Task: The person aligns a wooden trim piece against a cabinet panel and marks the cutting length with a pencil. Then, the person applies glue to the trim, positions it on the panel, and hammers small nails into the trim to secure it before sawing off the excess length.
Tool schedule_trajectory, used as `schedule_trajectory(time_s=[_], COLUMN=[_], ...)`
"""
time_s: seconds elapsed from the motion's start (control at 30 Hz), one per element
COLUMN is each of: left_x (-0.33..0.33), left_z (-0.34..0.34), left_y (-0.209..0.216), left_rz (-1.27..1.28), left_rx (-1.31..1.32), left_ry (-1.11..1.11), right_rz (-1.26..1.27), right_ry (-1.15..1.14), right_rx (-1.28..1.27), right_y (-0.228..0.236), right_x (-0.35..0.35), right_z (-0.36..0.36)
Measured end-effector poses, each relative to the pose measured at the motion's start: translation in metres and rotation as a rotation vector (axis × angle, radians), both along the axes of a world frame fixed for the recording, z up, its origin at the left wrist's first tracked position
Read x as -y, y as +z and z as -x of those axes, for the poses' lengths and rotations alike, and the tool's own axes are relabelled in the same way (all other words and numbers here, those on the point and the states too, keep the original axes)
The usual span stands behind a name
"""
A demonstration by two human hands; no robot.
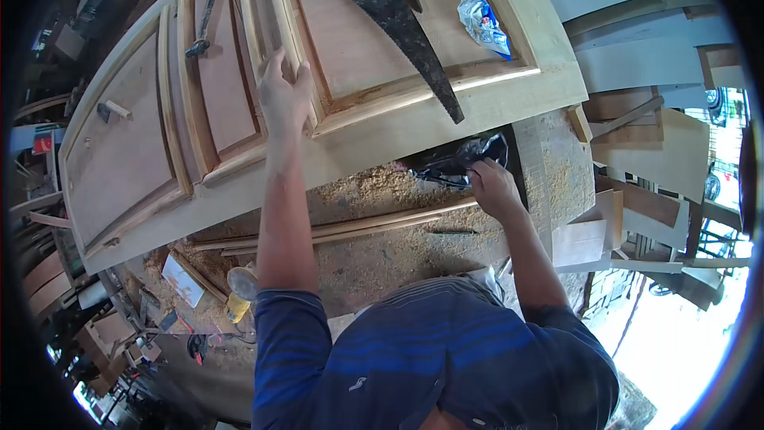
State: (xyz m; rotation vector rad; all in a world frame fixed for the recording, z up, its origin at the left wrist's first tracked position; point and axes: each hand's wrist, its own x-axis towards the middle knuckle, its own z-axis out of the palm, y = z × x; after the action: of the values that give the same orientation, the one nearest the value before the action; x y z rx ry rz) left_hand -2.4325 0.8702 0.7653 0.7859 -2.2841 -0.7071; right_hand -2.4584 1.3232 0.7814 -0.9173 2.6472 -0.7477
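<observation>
A large pale wooden door [350, 143] with raised mouldings lies across the workbench. My left hand [285, 95] grips a wooden moulding strip [288, 12] at the door's middle, with the thumb on one side and the fingers on the other. Just past the door's near edge, my right hand [493, 189] is closed on a crumpled black plastic bag [458, 161]; its fingertips are partly hidden. A dark handsaw [398, 22] rests on the right panel, its tip pointing towards me. Beside the saw sits a blue-and-white plastic packet [482, 24]. A hammer [205, 28] lies on the narrow middle panel.
Sawdust and thin wooden strips [350, 229] cover the bench [358, 271] between me and the door. A yellow bottle [237, 307] and a white board [183, 280] stand at the near left. Stacked boards [629, 64] fill the right side.
</observation>
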Motion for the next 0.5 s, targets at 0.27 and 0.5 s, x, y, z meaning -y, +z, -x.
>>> schedule_trajectory(time_s=[0.27,0.5], left_x=[-0.130,-0.194], left_z=[-0.125,-0.237], left_y=[0.020,0.026], left_rz=[-0.251,-0.397], left_rx=[-0.136,-0.050], left_ry=[-0.243,-0.235], right_rz=[-0.163,-0.261], right_ry=[0.031,0.047], right_rx=[-0.136,-0.017], right_y=[-0.023,-0.036], right_x=[0.017,0.021], right_z=[-0.009,-0.015])
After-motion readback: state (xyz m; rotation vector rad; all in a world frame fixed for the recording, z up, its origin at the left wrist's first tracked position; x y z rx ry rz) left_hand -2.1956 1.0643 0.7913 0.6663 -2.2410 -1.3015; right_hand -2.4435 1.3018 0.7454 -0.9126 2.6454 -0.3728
